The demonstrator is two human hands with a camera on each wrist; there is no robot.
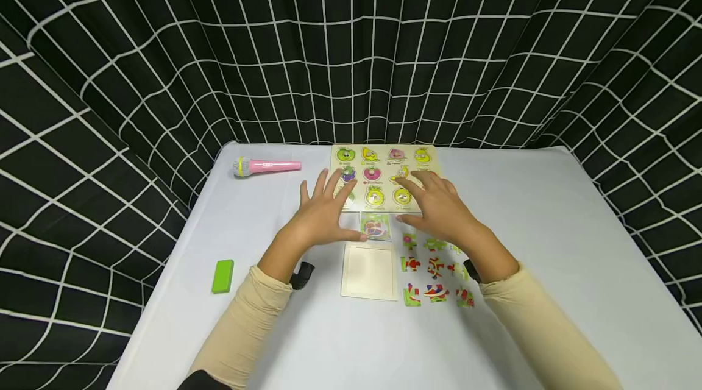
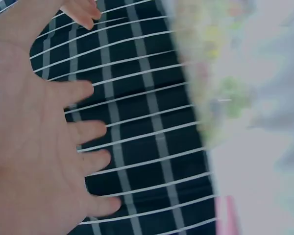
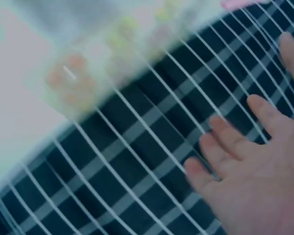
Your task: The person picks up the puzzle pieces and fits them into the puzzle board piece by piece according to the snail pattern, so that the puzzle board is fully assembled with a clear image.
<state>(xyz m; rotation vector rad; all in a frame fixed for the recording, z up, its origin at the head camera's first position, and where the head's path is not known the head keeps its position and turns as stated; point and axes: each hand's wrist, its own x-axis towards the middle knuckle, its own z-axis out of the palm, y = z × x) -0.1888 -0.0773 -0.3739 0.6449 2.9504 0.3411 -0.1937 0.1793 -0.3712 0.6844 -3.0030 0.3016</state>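
Observation:
My left hand (image 1: 323, 216) is spread with straight fingers over the left part of a cream fruit board (image 1: 382, 164). Over the board's right part hovers my right hand (image 1: 441, 207), its fingers loosely bent and apart. Neither hand holds anything, as the bare left palm (image 2: 29, 142) and right palm (image 3: 264, 181) in the wrist views confirm. Between the thumbs lies a small picture card (image 1: 375, 226), with a white square tray (image 1: 370, 273) nearer me. Several colourful jigsaw pieces (image 1: 436, 267) lie right of the tray, partly hidden by the right hand and wrist.
A pink toy microphone (image 1: 274, 166) lies at the table's back left. Farther forward on the left is a green block (image 1: 222, 276). The white tabletop (image 1: 548, 225) ends at a black curtain (image 1: 351, 42) with white grid lines.

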